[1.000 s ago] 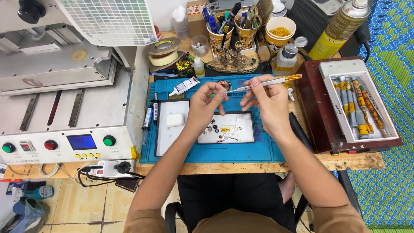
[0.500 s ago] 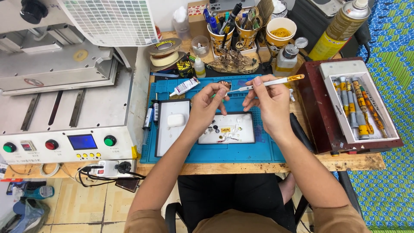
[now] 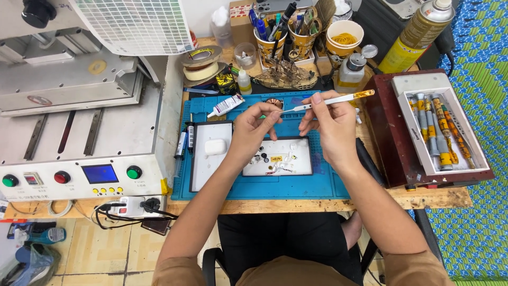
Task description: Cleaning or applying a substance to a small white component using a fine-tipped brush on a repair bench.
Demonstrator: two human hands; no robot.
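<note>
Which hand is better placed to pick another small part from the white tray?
Probably the left hand: its fingers hang just above the white tray, pinching at most something tiny. The right hand is occupied holding the thin tool.

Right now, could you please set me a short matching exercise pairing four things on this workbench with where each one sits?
Things:
1. white earbud case
2. spray can
3. tape rolls
4. tweezers

Places:
A. far right corner of the bench
B. in the right hand
C. on the white tray left of the left hand
D. stacked beside the grey machine

Pairs: 1-C, 2-A, 3-D, 4-B
</note>
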